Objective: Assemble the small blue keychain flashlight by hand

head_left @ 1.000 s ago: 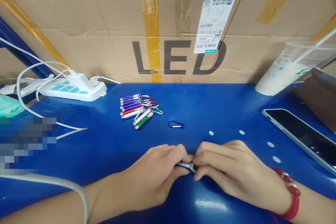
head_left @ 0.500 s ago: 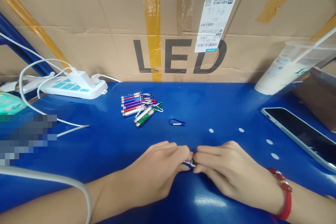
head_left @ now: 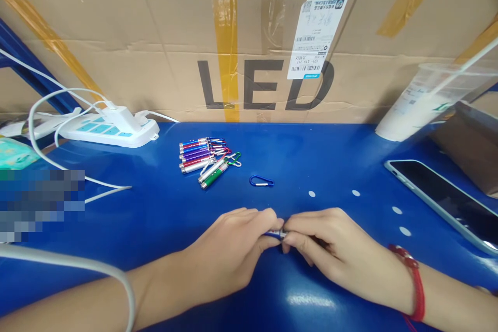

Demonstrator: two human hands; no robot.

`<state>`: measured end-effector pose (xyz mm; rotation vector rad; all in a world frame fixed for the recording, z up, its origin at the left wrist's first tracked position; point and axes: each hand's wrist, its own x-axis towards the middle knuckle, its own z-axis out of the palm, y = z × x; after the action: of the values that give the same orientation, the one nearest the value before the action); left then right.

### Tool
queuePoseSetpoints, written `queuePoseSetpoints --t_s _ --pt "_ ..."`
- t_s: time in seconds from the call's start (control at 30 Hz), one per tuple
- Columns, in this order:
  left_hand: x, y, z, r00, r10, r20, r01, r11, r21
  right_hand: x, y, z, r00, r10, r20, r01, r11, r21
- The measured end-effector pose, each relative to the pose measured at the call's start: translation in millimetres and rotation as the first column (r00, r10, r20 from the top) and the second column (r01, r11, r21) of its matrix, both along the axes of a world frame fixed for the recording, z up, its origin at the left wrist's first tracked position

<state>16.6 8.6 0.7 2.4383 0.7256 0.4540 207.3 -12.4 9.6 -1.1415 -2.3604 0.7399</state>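
My left hand [head_left: 233, 246] is closed around a small blue penlight [head_left: 275, 234], low over the blue table in the middle of the view. At the penlight's silver end, my right hand [head_left: 336, 254] pinches with thumb and fingers. Most of the penlight is hidden by the fingers. A blue carabiner clip [head_left: 261, 184] lies alone on the table beyond my hands. Farther left is a row of several penlights [head_left: 197, 154] in blue, red, purple, silver and green, with carabiner clips at their right ends.
A white power strip [head_left: 134, 137] with cables stands at the back left; one white cable [head_left: 112, 272] crosses before my left forearm. On the right are a phone [head_left: 447, 202] and a plastic cup [head_left: 404, 109]. A cardboard box [head_left: 171, 41] walls the back.
My right hand's fingers have shifted their pinch at the penlight's end, and slightly more of the penlight shows between the hands. The row of penlights and the loose clip stay put.
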Motion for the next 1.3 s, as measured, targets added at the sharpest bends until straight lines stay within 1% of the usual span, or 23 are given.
queuePoseSetpoints --t_s 0.13,0.2,0.27,0.33,0.4,0.53,0.67,0.7,0.77,0.87,0.93,1.0,1.1,1.2,1.3 --pt "1.0 -1.2 4.2 0.997 0.074 0.005 -0.073 0.988 -0.133 2.8 0.8 -1.1 0.999 0.001 0.049 -0.006 0.995 0.099" --pt "1.8 -1.4 6.3 0.995 0.096 -0.005 -0.095 0.979 -0.179 4.6 1.1 -2.6 0.997 0.001 0.080 -0.013 0.989 0.147" --pt "2.3 -1.5 7.4 0.995 0.101 -0.005 -0.100 0.975 -0.199 6.1 1.8 -3.8 0.995 0.000 0.095 -0.017 0.983 0.183" --pt "2.3 -1.8 6.3 0.995 0.102 0.006 -0.100 0.978 -0.185 6.8 2.8 -4.8 0.995 0.002 0.097 -0.022 0.977 0.213" --pt "1.9 -2.4 2.9 0.994 0.103 0.020 -0.100 0.987 -0.126 6.7 3.8 -5.5 0.996 0.020 0.088 -0.040 0.972 0.232" --pt "1.5 -3.6 -6.9 0.997 0.071 0.041 -0.074 0.995 0.070 3.7 0.5 -6.3 0.996 0.047 0.077 -0.065 0.965 0.253" --pt "1.7 -4.0 -12.4 0.999 0.033 0.013 -0.035 0.963 0.266 -2.6 -9.7 -5.2 0.996 -0.044 0.079 0.017 0.952 0.305" --pt "1.7 -4.0 -13.0 1.000 0.025 0.013 -0.027 0.954 0.298 -4.6 -11.9 -4.4 0.996 -0.068 0.053 0.049 0.953 0.298" --pt "1.5 -3.7 -13.7 1.000 0.012 0.019 -0.017 0.940 0.342 -8.6 -14.3 -2.5 0.995 -0.103 -0.018 0.104 0.968 0.228" --pt "0.9 -3.2 -13.9 0.999 0.007 0.034 -0.020 0.918 0.397 -13.2 -13.1 0.3 0.987 -0.135 -0.092 0.138 0.990 0.024" --pt "0.6 -3.1 -13.4 0.999 0.015 0.033 -0.027 0.916 0.399 -14.3 -11.2 1.4 0.983 -0.145 -0.117 0.133 0.986 -0.104" --pt "0.4 -3.1 -12.4 0.999 0.029 0.020 -0.034 0.931 0.364 -13.5 -10.1 2.1 0.980 -0.147 -0.134 0.122 0.976 -0.181" --pt "0.4 -3.2 -10.0 0.999 0.038 0.036 -0.047 0.956 0.291 -10.5 -9.7 2.8 0.983 -0.133 -0.125 0.106 0.974 -0.199" --pt "0.6 -3.4 -6.8 0.997 0.054 0.050 -0.063 0.978 0.198 -7.5 -8.6 2.9 0.992 -0.108 -0.069 0.097 0.984 -0.153" --pt "1.0 -3.9 -3.6 0.997 0.080 0.014 -0.081 0.991 0.111 -5.4 -6.0 2.1 0.996 -0.092 -0.022 0.090 0.992 -0.090"
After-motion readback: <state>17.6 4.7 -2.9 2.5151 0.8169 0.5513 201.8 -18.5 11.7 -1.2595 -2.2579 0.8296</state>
